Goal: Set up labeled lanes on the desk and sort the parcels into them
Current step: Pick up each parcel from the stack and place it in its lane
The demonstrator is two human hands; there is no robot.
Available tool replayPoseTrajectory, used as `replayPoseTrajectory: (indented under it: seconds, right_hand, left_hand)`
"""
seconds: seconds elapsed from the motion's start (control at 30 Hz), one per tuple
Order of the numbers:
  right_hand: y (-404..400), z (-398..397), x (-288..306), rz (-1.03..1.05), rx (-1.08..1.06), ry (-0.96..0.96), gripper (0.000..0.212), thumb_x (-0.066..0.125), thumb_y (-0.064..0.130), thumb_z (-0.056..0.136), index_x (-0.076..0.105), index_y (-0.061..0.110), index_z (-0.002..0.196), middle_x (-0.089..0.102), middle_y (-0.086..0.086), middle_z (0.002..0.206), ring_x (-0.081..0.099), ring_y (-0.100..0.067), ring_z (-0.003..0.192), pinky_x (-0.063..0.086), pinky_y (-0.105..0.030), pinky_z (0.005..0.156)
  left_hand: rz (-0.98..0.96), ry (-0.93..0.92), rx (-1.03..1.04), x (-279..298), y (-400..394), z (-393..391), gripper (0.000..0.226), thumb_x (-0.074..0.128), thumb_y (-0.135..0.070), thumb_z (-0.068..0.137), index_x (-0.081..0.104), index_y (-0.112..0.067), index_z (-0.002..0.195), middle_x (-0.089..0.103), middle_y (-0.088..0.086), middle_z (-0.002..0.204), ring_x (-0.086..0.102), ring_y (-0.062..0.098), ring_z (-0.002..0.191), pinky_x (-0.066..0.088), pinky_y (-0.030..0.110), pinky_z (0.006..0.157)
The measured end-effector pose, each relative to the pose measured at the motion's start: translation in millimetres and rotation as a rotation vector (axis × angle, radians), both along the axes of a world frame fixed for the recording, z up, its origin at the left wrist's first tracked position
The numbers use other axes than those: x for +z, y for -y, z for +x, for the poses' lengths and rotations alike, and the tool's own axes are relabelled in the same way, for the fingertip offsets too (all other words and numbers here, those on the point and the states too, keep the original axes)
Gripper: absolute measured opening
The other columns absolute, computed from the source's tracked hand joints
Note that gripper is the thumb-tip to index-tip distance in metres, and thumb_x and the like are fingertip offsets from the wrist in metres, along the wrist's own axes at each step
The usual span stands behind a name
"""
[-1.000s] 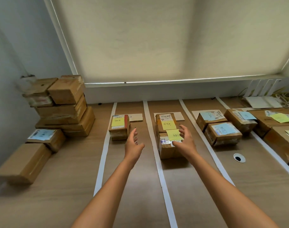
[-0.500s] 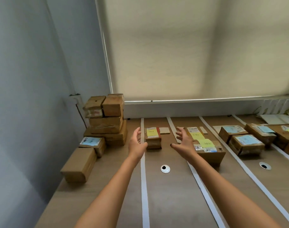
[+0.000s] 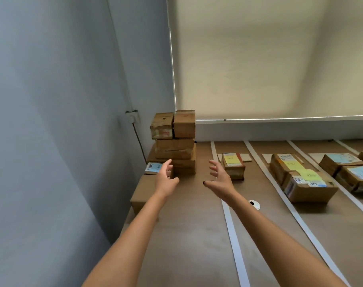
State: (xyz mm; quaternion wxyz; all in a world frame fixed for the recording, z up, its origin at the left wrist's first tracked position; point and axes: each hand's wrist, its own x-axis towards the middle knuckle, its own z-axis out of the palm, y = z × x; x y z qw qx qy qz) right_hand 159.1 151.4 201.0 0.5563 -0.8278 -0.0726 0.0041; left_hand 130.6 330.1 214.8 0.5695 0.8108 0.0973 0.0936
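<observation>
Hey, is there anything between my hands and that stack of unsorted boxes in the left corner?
Nothing visible. Both hands are open and empty: the left hand is just in front of the stack of boxes, and the right hand has only bare desk between it and the stack. The parcel with the yellow note sits off to the right, clear of that path.

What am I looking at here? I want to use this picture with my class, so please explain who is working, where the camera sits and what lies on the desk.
No machine here: a person wears a camera on the head, looking down over both bare arms. The left hand and right hand reach forward with fingers spread, holding nothing. They point toward a stack of brown parcels in the desk's left corner. White tape strips divide the desk into lanes. One lane holds a parcel with a yellow note; the next holds two parcels with yellow notes; further right are parcels with blue labels.
</observation>
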Motion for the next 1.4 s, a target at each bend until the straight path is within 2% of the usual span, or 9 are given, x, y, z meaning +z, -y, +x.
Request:
replayPoseTrajectory:
  seconds: [0.2, 0.37, 0.57, 0.83, 0.97, 1.03, 1.13, 1.23, 1.4]
  right_hand:
    - [-47.2, 12.4, -22.2, 0.001, 0.064, -0.082, 0.076, 0.066, -0.002, 0.078, 0.031, 0.021, 0.142, 0.039, -0.01, 0.143, 0.04, -0.024, 0.131, 0.044, -0.032, 0.097]
    - [-88.4, 32.4, -53.8, 0.0, 0.107, -0.178, 0.077, 0.066, -0.001, 0.078, 0.031, 0.021, 0.142, 0.038, -0.009, 0.144, 0.038, -0.024, 0.132, 0.046, -0.034, 0.098]
    - [-126.7, 61.0, -102.7, -0.001, 0.138, -0.33, 0.078, 0.067, 0.002, 0.077, 0.03, 0.022, 0.142, 0.037, -0.009, 0.144, 0.037, -0.024, 0.131, 0.046, -0.038, 0.1]
    - [-162.9, 95.4, -159.9, 0.016, 0.152, -0.476, 0.077, 0.068, 0.022, 0.083, 0.025, 0.019, 0.147, 0.034, -0.01, 0.148, 0.037, -0.026, 0.133, 0.037, -0.04, 0.107]
    - [-179.2, 110.6, -174.2, 0.047, 0.157, -0.522, 0.072, 0.06, 0.035, 0.088, 0.022, 0.022, 0.148, 0.03, -0.006, 0.152, 0.032, -0.024, 0.138, 0.031, -0.039, 0.112]
    - [-185.7, 113.7, -179.3, 0.085, 0.173, -0.553, 0.071, 0.057, 0.036, 0.09, 0.02, 0.02, 0.149, 0.028, -0.003, 0.153, 0.029, -0.022, 0.139, 0.028, -0.035, 0.112]
    - [-195.4, 112.0, -180.2, 0.159, 0.204, -0.601, 0.064, 0.055, 0.031, 0.093, 0.024, 0.016, 0.147, 0.039, 0.007, 0.14, 0.037, -0.018, 0.133, 0.031, -0.023, 0.1]
    - [-206.5, 109.3, -182.0, 0.174, 0.212, -0.627, 0.061, 0.057, 0.033, 0.091, 0.032, 0.018, 0.144, 0.049, -0.003, 0.138, 0.049, -0.02, 0.122, 0.039, -0.025, 0.098]
    - [-202.8, 97.2, -166.4, 0.196, 0.187, -0.6, 0.058, 0.061, 0.029, 0.088, 0.038, 0.018, 0.14, 0.053, -0.002, 0.133, 0.051, -0.02, 0.12, 0.041, -0.032, 0.104]
  left_hand:
    - [0.048, -0.055, 0.008, -19.7, -36.1, 9.1, 0.067, 0.054, 0.004, 0.086, 0.031, -0.021, 0.144, 0.038, 0.004, 0.146, 0.035, 0.022, 0.136, 0.033, 0.022, 0.093]
    - [0.066, -0.137, 0.086, -55.9, -78.4, 23.4, 0.068, 0.056, 0.004, 0.084, 0.035, -0.022, 0.142, 0.044, 0.004, 0.142, 0.038, 0.021, 0.133, 0.036, 0.032, 0.105]
    - [0.116, -0.258, 0.174, -106.7, -128.2, 57.1, 0.065, 0.06, -0.001, 0.082, 0.04, -0.024, 0.14, 0.047, -0.002, 0.138, 0.045, 0.019, 0.125, 0.039, 0.027, 0.094]
    - [0.152, -0.384, 0.245, -168.8, -170.3, 103.4, 0.068, 0.066, -0.01, 0.083, 0.035, -0.015, 0.143, 0.041, 0.009, 0.14, 0.044, 0.027, 0.126, 0.038, 0.038, 0.102]
    - [0.036, -0.43, 0.266, -191.8, -188.8, 117.1, 0.059, 0.058, -0.016, 0.09, 0.034, -0.014, 0.144, 0.041, 0.008, 0.144, 0.045, 0.027, 0.126, 0.039, 0.04, 0.105]
    - [-0.027, -0.461, 0.265, -200.4, -194.0, 121.7, 0.051, 0.054, -0.018, 0.092, 0.04, -0.013, 0.141, 0.049, 0.008, 0.138, 0.051, 0.027, 0.12, 0.042, 0.041, 0.103]
    - [-0.121, -0.489, 0.258, -206.6, -192.9, 125.3, 0.04, 0.052, -0.02, 0.093, 0.05, -0.013, 0.132, 0.059, 0.01, 0.127, 0.056, 0.027, 0.113, 0.044, 0.043, 0.1]
    - [-0.168, -0.497, 0.265, -207.3, -189.5, 124.9, 0.04, 0.053, -0.018, 0.092, 0.051, -0.011, 0.132, 0.06, 0.011, 0.125, 0.057, 0.028, 0.113, 0.045, 0.042, 0.099]
    - [-0.171, -0.469, 0.271, -193.3, -180.6, 113.2, 0.041, 0.055, -0.02, 0.091, 0.05, -0.013, 0.131, 0.061, 0.009, 0.123, 0.058, 0.027, 0.11, 0.048, 0.038, 0.092]
